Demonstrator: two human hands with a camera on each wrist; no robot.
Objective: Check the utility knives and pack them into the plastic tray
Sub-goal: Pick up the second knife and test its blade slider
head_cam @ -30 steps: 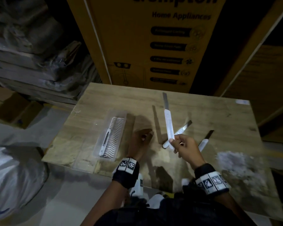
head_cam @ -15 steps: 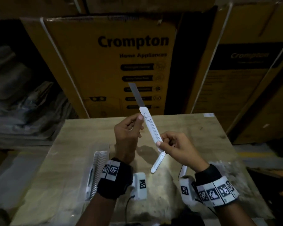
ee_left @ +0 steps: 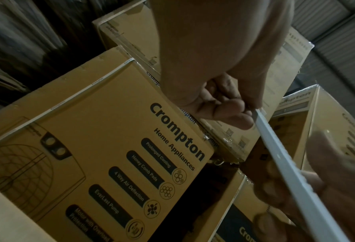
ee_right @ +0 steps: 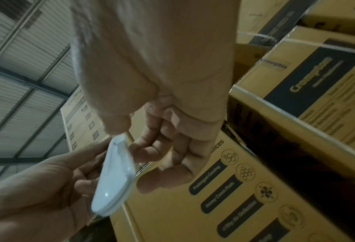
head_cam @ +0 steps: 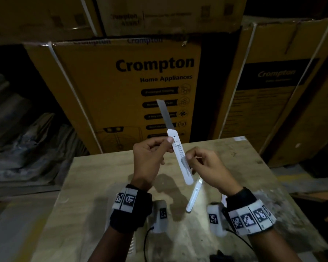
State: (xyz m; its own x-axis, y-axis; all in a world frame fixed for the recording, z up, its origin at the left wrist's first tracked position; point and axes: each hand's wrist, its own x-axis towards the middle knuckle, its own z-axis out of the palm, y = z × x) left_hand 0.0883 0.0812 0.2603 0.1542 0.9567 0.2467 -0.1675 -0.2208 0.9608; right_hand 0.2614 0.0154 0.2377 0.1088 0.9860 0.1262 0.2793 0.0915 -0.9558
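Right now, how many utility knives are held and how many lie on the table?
Held knife, pinched by left hand and right hand: 1
Lying knife on the table: 1
Total: 2
A white sliver by the right wrist may be a third; cannot tell.

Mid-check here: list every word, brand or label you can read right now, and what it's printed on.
"Crompton" and "Home Appliances": front of the big cardboard box behind the table.
"Prolonged Cooling", "Honey Comb Pads", "4 Way Air Deflection", "EverLast Pump", "Motor with Overload Protection": dark feature labels on that box.
"Crompton": dark panel of the right-hand box; the lines below are blurred.
Utility knife: no readable text.
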